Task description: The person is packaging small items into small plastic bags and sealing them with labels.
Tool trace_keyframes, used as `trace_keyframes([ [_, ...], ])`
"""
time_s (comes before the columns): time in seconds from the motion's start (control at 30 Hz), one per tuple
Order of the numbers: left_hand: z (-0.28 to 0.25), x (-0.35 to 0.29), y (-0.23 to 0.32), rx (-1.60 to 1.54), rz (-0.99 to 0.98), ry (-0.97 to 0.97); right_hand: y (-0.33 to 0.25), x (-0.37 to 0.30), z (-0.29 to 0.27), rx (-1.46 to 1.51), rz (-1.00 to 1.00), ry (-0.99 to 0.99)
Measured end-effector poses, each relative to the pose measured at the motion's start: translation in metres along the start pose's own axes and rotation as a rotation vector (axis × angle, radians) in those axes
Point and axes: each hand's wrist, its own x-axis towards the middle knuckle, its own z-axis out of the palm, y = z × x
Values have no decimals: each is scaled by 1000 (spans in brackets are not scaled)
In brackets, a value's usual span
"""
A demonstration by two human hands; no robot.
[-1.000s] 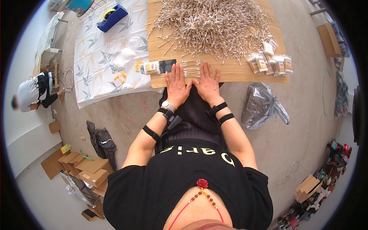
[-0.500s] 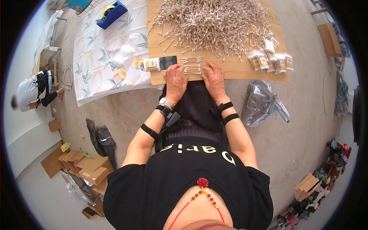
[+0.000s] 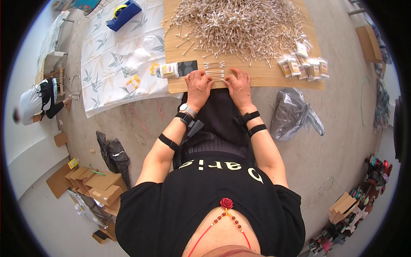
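Cotton swabs lie side by side in a neat row on the wooden board, a second small group just beyond. My left hand is at the row's left end, fingers curled, thumb and fingertip closed at the tip of the nearest swab. At the opposite end my right hand is curled the same way, its fingertips against the right tips. Left of the row lies a filled packet of swabs with a printed label, partly on a dark patterned card. A large heap of loose swabs covers the far board.
Several filled packets are stacked at the board's right edge. On the patterned cloth at left are orange-and-white labels, clear bags and a blue tape dispenser. A grey plastic bag lies on the floor; another person bends at far left.
Both hands have drawn their fingertips inward around the ends of the near swabs, the right thumb and finger coming together. The near row sits slightly farther up the board.
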Motion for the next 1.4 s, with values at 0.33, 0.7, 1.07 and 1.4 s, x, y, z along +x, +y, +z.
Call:
trace_keyframes([
  [0.33, 2, 1, -2, -22, 8, -3, 3, -1, -3, 22, 2, -27],
  [0.7, -2, 4, -11, -113, 87, -51, 4, -3, -6, 65, -4, -12],
  [1.07, -6, 9, -5, -157, 120, -57, 1, 0, -10, 104, -47, 28],
  [1.4, -4, 44, -36, -33, -120, 85, 76, 99, -96, 142, 515, 482],
])
